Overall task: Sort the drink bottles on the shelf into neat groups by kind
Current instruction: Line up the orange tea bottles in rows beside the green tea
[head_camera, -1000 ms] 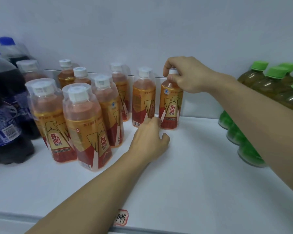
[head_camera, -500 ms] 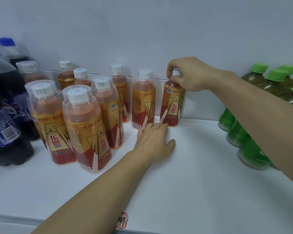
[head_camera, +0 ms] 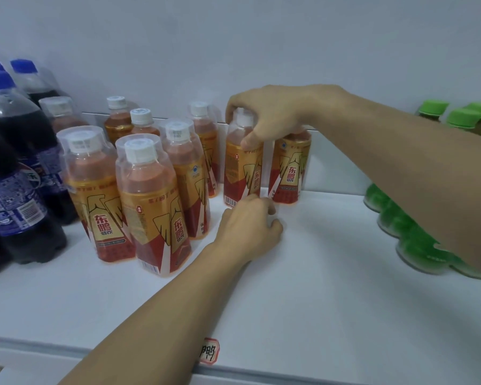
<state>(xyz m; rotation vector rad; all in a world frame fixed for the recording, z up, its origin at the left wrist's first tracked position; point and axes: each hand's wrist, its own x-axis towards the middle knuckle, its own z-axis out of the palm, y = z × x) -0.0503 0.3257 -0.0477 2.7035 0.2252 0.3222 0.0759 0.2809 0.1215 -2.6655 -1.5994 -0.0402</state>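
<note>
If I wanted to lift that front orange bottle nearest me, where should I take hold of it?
Probably by the narrow shoulder just under its white cap, coming down from above. The front orange bottle stands upright, with a neighbouring orange bottle close on its left, so its sides are crowded while its top is free. The right hand holds another bottle that way.

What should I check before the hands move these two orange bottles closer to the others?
1. Right hand grips the top of the left bottle: ok, thumb and fingers curl round its neck.
2. Right bottle held too: cannot tell, the hand hides its cap.
3. Both bottles upright on the shelf: ok.
4. Left hand steadies a base: cannot tell, its fingertips are near the left bottle's foot, contact unclear.
5. Free path to the orange group: ok, a bare strip of shelf lies between.
6. Green bottles kept apart: ok.
</note>
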